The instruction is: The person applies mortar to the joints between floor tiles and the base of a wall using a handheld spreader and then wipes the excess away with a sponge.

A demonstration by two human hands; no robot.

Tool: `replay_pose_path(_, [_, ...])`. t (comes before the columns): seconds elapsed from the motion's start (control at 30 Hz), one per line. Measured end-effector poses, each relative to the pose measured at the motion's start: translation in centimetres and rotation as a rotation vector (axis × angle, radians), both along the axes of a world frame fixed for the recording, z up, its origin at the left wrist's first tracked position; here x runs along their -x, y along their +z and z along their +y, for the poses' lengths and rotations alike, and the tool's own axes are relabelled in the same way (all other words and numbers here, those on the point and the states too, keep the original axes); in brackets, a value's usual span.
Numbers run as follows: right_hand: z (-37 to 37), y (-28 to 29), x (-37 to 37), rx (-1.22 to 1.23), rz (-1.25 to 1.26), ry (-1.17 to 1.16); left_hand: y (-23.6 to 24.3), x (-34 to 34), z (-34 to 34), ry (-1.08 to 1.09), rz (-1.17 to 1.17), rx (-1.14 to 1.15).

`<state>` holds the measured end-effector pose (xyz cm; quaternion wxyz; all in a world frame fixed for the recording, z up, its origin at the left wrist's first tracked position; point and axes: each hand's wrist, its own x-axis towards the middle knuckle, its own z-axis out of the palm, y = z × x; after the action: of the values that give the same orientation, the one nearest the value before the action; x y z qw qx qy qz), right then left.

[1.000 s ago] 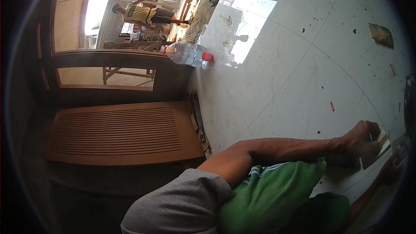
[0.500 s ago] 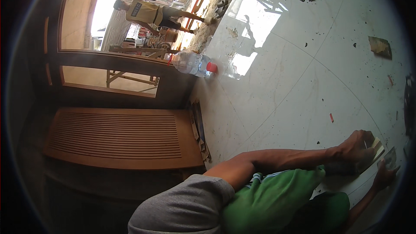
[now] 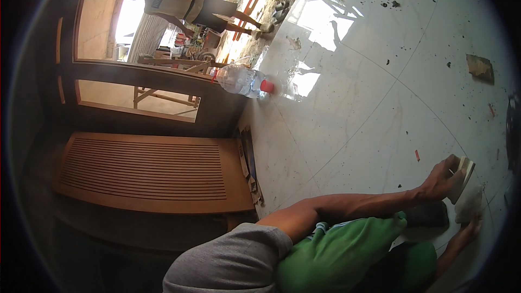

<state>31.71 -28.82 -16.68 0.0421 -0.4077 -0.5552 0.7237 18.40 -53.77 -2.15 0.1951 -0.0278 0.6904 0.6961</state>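
Observation:
My left hand grips a pale, flat block at the right of the view, its fingers curled round the block. Just below it, my right hand has its fingers on a grey, flat piece, which I cannot make out clearly. Beside both hands is a dark object, partly hidden. My green-clad leg lies beneath my left forearm.
A slatted brown wooden panel stands at the left, below a framed wooden door. A large plastic bottle with a red cap stands on the debris-speckled white tile floor. A co-worker is outside beyond the doorway.
My left hand and the block have shifted slightly up from half a second ago. My right hand and the grey piece have moved left. The co-worker has changed stance.

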Motion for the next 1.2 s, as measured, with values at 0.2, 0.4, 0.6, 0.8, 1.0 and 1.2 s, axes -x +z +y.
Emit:
replay_pose_path(0.2, [-7.0,9.7,5.9,0.112,0.14,0.207,-1.3,0.4,0.0,-0.049,0.114,0.111])
replay_pose_path(0.4, [-7.1,10.8,6.1,-0.157,0.123,0.271,-1.7,1.5,-0.6,-0.056,0.123,0.359])
replay_pose_path(0.6, [-0.4,7.9,3.3,-0.783,0.135,0.326,-2.0,-0.1,-1.8,0.13,-0.095,0.189])
replay_pose_path(0.8, [-6.2,11.4,4.5,0.452,0.178,-0.069,0.3,0.4,-1.3,-0.103,-0.555,-0.445])
replay_pose_path(1.0, [-4.0,8.9,0.6,0.428,0.244,-0.211,1.1,3.5,-2.6,-0.522,0.227,-0.024])
replay_pose_path(1.2, [-0.5,11.9,-7.1,0.148,0.066,-0.443,1.2,1.2,-2.2,-0.777,0.254,0.607])
